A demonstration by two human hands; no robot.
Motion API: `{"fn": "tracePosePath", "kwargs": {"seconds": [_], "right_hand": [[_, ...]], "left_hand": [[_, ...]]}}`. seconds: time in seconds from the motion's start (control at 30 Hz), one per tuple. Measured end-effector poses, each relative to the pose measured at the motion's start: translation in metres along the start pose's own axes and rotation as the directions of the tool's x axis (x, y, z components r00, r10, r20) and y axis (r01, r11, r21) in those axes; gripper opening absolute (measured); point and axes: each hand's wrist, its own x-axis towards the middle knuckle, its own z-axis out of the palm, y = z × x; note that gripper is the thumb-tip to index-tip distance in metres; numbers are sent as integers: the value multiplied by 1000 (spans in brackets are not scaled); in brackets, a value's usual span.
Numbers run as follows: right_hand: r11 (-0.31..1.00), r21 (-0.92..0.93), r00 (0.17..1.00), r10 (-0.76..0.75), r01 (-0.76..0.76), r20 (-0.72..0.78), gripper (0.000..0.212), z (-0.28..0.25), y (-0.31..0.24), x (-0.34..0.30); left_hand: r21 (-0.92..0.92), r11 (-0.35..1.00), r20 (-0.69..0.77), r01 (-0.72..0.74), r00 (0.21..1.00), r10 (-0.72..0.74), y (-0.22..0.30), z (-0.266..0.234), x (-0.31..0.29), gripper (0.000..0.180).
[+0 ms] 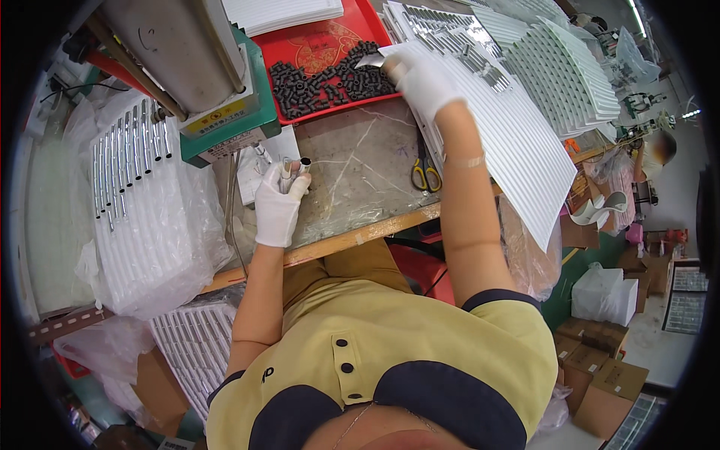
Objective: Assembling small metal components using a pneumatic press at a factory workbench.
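Note:
My left hand (pixel 277 206), in a white glove, is closed around a short shiny metal tube (pixel 304 166) whose dark open end points up, just in front of the green-based press (pixel 229 142). Over the right edge of a red tray (pixel 337 109) reaches my right hand (pixel 427 79), also gloved and smeared by motion. Small black cylindrical pieces (pixel 319 90) lie heaped in that tray. A pale, shiny shape (pixel 369 60) shows at the right hand's fingertips; I cannot make out whether it is held.
Black-and-yellow scissors (pixel 426 176) lie on the worktop. White ribbed sheets (pixel 517 161) are stacked at right, with metal tubes (pixel 487 71) on top. More tubes (pixel 135 150) rest on plastic-wrapped sheets at left. Cardboard boxes (pixel 607 382) stand on the floor at right.

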Motion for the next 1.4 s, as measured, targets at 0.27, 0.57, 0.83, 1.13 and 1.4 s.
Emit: {"fn": "tracePosePath", "kwargs": {"seconds": [0.27, 0.57, 0.83, 1.13, 1.4], "right_hand": [[851, -274, 891, 400, -448, -216, 47, 18, 134, 112], [878, -305, 920, 299, -370, -254, 33, 4, 128, 110], [615, 788, 985, -151, 32, 79, 16, 60, -83, -67], [604, 792, 967, -242, 87, 78, 23, 111, -90, -86], [892, 401, 977, -196, 211, -79, 22, 132, -92, -60]], "left_hand": [[-96, 993, -26, -65, 998, 63, -16, -7, -3, 20], [89, 993, -99, -81, 991, 90, 6, -12, 0, 19], [179, 978, -96, -110, 987, 128, 4, -24, -10, 21], [-10, 998, -115, -61, 992, 59, 8, -30, -17, 23], [382, 902, -180, -200, 942, 285, 5, -54, 26, 31]]}}
